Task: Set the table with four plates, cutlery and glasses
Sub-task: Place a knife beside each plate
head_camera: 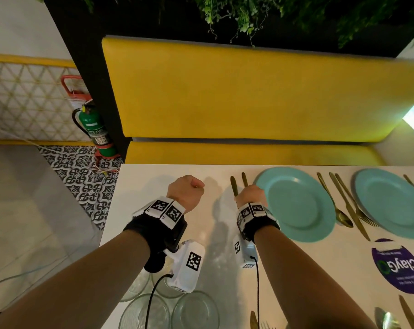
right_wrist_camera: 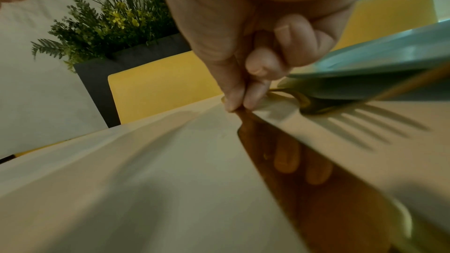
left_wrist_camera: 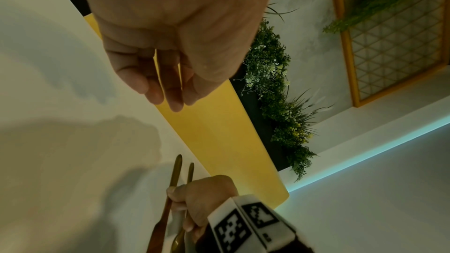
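My right hand (head_camera: 249, 194) pinches a gold knife (head_camera: 234, 186) by its handle, just left of a teal plate (head_camera: 296, 205). The knife's blade (right_wrist_camera: 280, 151) lies flat on the white table (head_camera: 225, 257), with thumb and forefinger (right_wrist_camera: 233, 101) on the handle. A second gold handle (head_camera: 245, 179) runs through the same hand, beside the knife (left_wrist_camera: 174, 172). My left hand (head_camera: 187, 191) hovers over bare table to the left, its fingers (left_wrist_camera: 165, 84) loosely curled and holding nothing. A second teal plate (head_camera: 391, 203) lies further right.
A gold spoon (head_camera: 336, 205), knife (head_camera: 350, 210) and fork (head_camera: 358, 207) lie between the two plates. Several upturned glasses (head_camera: 194, 309) stand at the near edge under my left forearm. More cutlery (head_camera: 407, 314) lies at the near right. A yellow bench (head_camera: 248, 91) lines the far side.
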### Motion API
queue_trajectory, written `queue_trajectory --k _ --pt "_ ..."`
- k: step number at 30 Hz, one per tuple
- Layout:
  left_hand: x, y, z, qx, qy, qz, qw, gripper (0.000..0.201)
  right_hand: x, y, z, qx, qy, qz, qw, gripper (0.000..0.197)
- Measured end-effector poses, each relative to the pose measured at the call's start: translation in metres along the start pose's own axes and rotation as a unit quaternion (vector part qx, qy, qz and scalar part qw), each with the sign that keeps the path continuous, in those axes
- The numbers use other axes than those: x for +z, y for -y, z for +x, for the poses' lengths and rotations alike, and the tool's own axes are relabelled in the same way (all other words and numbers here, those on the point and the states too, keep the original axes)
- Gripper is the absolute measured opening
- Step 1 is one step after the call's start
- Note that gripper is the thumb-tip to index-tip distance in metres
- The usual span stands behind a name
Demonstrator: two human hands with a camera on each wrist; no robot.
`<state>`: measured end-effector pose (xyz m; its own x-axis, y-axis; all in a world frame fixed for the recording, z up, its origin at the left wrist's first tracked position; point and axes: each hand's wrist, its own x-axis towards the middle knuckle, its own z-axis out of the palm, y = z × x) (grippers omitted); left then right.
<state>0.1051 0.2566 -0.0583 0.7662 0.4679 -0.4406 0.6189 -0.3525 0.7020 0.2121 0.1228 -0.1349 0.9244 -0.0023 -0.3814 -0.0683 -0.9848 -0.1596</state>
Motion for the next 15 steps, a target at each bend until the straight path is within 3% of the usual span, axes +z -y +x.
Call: queue_trajectory --k 15 --pt "0.0 0.009 0.002 -0.023 -0.025 -0.038 0.999 0.019 -0.008 -0.001 0.02 0.01 -0.012 0.051 0.999 0.022"
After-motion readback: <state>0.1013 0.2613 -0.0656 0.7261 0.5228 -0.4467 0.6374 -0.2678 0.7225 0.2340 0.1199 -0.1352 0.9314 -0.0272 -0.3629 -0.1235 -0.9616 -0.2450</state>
